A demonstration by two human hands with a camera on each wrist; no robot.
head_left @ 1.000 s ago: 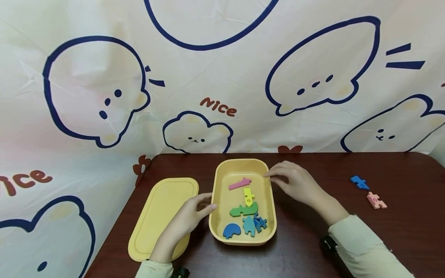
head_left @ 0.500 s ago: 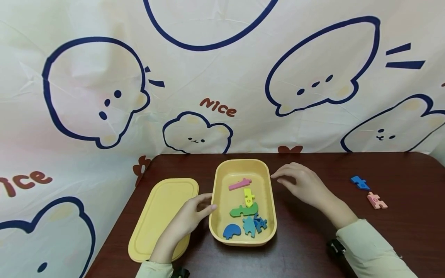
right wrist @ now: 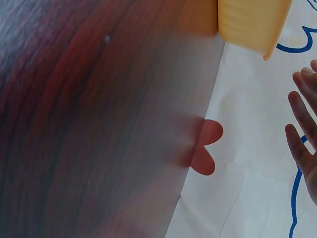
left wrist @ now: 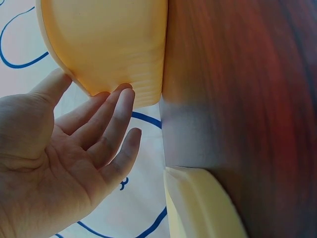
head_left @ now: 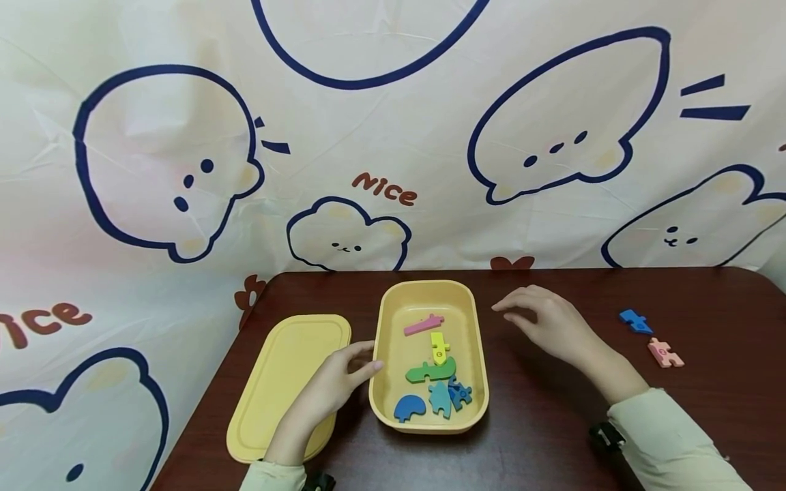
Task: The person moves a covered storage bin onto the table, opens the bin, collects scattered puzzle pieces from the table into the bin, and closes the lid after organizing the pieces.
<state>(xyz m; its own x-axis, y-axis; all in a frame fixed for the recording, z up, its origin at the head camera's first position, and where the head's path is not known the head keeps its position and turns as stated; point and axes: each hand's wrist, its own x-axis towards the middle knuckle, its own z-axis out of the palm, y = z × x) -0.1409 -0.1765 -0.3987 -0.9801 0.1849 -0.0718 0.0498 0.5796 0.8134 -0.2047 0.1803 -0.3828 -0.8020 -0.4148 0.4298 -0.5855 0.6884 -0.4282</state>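
Head view: left hand (head_left: 336,378) pinches adjacent tray (head_left: 415,349), right hand (head_left: 548,322) relaxed, empty. Tray, I judge: light, stiff; grasp rim (head_left: 482,354).

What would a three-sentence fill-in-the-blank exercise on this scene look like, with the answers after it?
The ____ hand touches the yellow box.
Outside the box, a pink puzzle piece and a ____ piece lie on the table.
Inside the box, the farthest puzzle piece from the person is ____.
Missing words: left; blue; pink.
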